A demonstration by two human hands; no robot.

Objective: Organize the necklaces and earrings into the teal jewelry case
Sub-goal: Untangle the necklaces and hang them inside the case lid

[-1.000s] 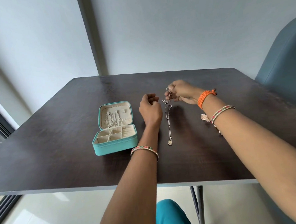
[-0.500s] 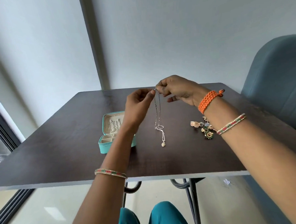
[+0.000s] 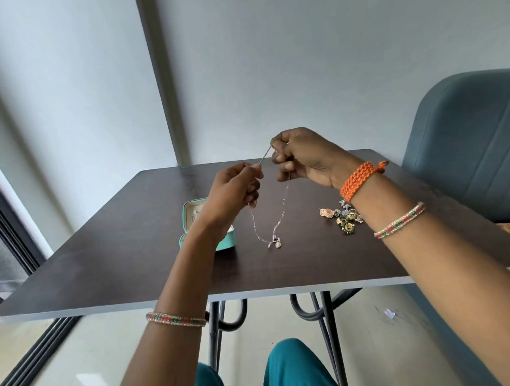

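While both hands hold it above the dark table (image 3: 132, 260), the thin silver necklace (image 3: 282, 218) hangs in a slack loop, its small pendants at the bottom just over the tabletop. The left hand (image 3: 232, 191) has its fingers curled in, pinching one end of the chain; the right hand (image 3: 305, 157), higher and farther, pinches the other end between thumb and fingertips, the remaining fingers folded. A short taut stretch of chain runs between the two pinches.

From here the likeliest trouble is tangling: the two hanging strands sit close together and could twist round each other, or knot at the pendants, if the hands swing or come together carelessly. So fine a chain could also slip from either pinch and drop in a heap.

Left of the loop and partly hidden behind the left forearm lies the teal jewelry case (image 3: 225, 244), its lid raised; what its compartments hold cannot be made out. That forearm stands between the necklace and the case, so the hand would have to clear first. To the right, well apart from the chain, a cluster of earrings (image 3: 340, 217) waits on the table beside the right wrist. A blue-grey chair (image 3: 469, 150) stands at the far right.
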